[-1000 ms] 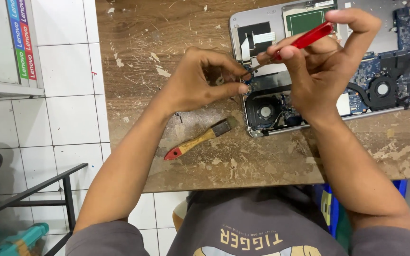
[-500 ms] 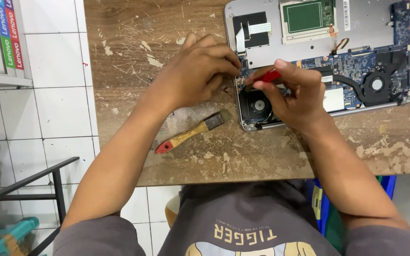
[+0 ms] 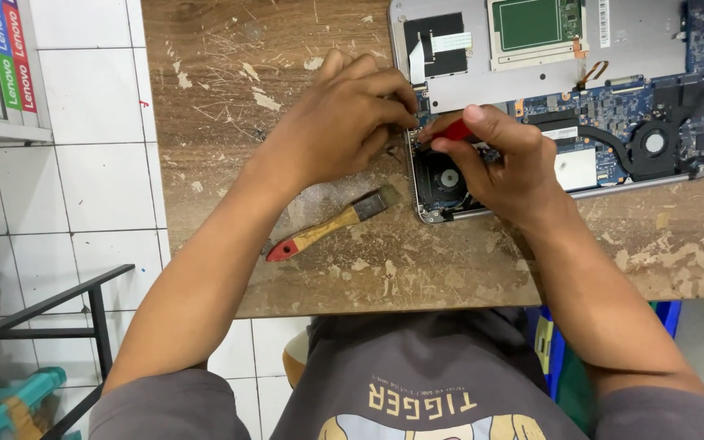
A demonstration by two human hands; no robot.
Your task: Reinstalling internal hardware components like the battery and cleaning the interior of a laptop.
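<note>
Head view, looking straight down. Landmark: the opened laptop [image 3: 560,106], lying bottom-up at the far right of the counter [image 3: 230,122], cover off so the blue circuit board, two round fans and grey metal shell are bare to reach. Right hand [image 3: 503,163] sits over the laptop's near-left corner, fingers curled tight round a red-handled tool [image 3: 452,130], likely a small screwdriver; its tip is hidden under the fingers, aimed down at the board beside the left fan [image 3: 448,178]. Left hand [image 3: 344,122] presses in at the laptop's left edge, fingers bunched and pinched together at the same spot, seemingly steadying a small part; whether it holds anything cannot be told. Left of the laptop, just apart from its corner, a flat paintbrush [image 3: 327,226] lies on its side: pale wooden handle, red end, dark bristles pointing toward the laptop, within easy reach. Counter is worn brown wood, scratched, with pale chipped patches.
</note>
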